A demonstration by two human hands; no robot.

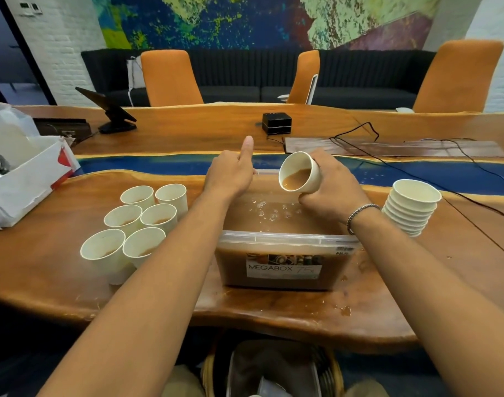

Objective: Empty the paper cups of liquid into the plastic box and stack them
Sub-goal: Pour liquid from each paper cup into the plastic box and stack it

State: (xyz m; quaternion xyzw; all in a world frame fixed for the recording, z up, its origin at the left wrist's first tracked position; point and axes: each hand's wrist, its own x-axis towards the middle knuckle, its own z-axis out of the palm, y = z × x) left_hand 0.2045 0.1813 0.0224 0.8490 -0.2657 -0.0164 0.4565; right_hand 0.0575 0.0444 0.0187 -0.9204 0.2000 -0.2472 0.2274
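Note:
A clear plastic box [288, 239] labelled MEGABOX stands at the table's middle, full of brown liquid. My right hand [331, 190] grips a white paper cup [300, 174] tilted over the box, brown liquid at its lip. My left hand [230, 174] rests at the box's far left corner with the thumb pointing up; whether its fingers grip the rim I cannot tell. Several cups with brown liquid [136, 224] stand clustered left of the box. A stack of empty cups [411, 207] leans to the right of the box.
A white cardboard box [24, 179] sits at the far left. A black cube device [276, 123], a tablet on a stand [113, 113] and cables [416, 156] lie further back. Spilled drops [345, 309] mark the table's front edge. Orange chairs stand behind the table.

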